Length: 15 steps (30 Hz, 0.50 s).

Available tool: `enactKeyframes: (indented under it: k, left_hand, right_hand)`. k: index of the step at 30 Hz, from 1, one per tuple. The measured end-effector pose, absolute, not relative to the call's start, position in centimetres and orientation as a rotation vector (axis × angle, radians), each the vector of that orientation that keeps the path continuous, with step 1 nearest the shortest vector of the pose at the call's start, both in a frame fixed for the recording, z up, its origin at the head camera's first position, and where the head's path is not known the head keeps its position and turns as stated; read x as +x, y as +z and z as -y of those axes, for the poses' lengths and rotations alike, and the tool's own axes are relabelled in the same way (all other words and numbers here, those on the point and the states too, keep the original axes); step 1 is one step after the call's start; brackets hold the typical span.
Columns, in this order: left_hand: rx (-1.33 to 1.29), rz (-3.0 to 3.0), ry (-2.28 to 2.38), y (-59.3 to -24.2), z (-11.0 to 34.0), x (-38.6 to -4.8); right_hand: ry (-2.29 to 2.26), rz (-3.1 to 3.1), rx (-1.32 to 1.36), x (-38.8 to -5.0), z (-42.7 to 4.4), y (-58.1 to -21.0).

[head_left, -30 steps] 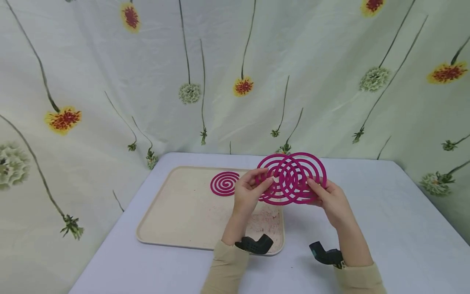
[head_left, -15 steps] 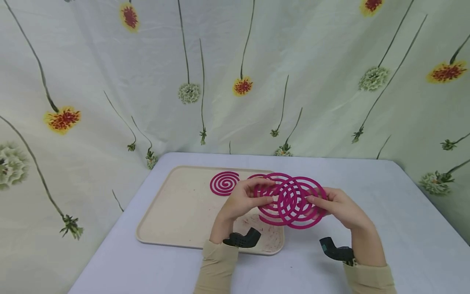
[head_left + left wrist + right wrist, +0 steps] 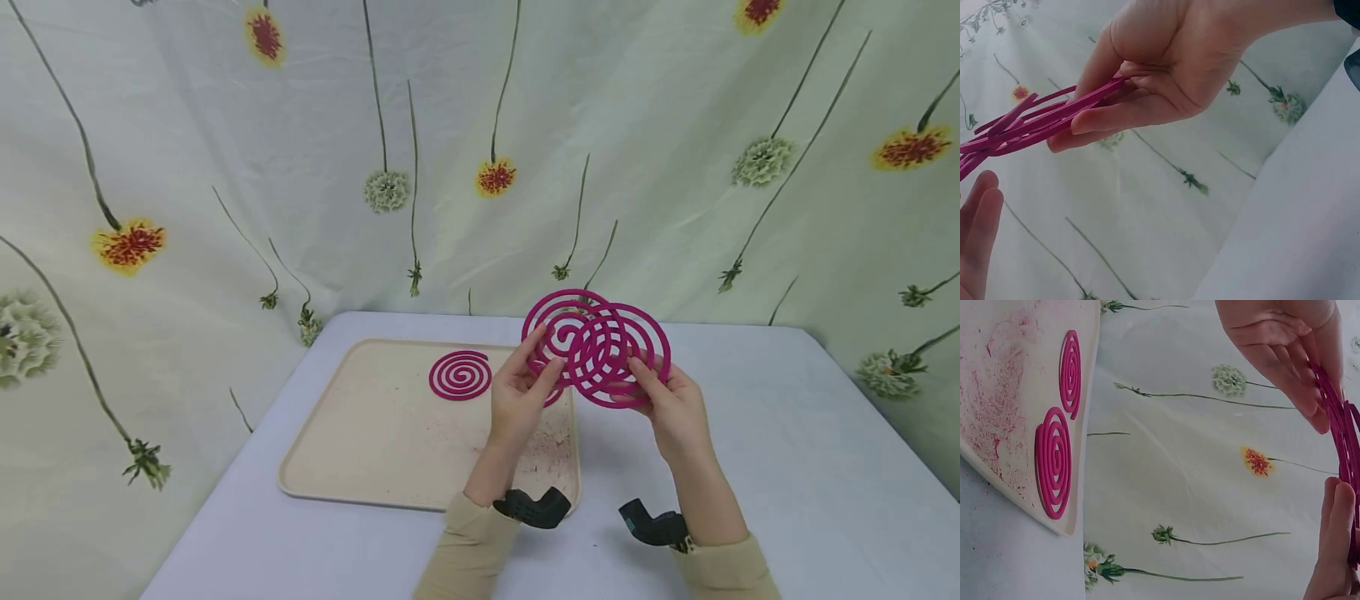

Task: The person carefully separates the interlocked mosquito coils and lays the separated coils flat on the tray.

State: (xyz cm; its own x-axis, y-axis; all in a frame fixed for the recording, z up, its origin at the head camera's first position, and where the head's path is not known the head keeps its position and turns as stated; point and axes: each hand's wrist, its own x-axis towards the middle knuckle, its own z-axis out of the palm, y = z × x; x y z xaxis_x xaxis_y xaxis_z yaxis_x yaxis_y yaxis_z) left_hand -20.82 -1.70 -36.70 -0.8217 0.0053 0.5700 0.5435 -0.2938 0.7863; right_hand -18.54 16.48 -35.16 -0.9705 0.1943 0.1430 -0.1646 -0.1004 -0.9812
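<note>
Two magenta mosquito coils, a left one [image 3: 566,335] and a right one [image 3: 619,350], overlap in the air above the tray's right side. I cannot tell whether they are interlocked or only layered. My left hand [image 3: 517,402] pinches the left coil between thumb and fingers. With thumb in front and fingers behind, my right hand [image 3: 678,410] grips the right coil. In the left wrist view the coils [image 3: 1041,125] appear nearly edge-on, slightly spread apart at one end. Some fingers are hidden behind the coils.
A beige tray [image 3: 375,442] with reddish crumbs lies on the white table [image 3: 780,442]. One flat coil [image 3: 461,375] rests on it; the right wrist view shows two coils there, the nearer coil [image 3: 1054,464] close to the tray's corner. A flower-print cloth [image 3: 660,167] hangs behind.
Both hands dipped and tilted the coils half a second ago, then raised them again. The left coil now stands higher than the right one. The coil on the tray's left has not moved.
</note>
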Motion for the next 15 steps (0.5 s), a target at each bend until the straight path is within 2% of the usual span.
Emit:
enactKeyframes:
  k: [5, 15]
  left_hand:
    - [-0.808, 1.705, -2.123, -36.7, 2.4, -21.0]
    - [-1.233, 2.201, -2.066, -36.4, 6.9, -21.4]
  right_hand:
    - [2.154, 2.044, 0.016, -18.5, -17.5, -35.0]
    - [1.968, 2.587, 0.612, -18.3, -21.7, -35.2]
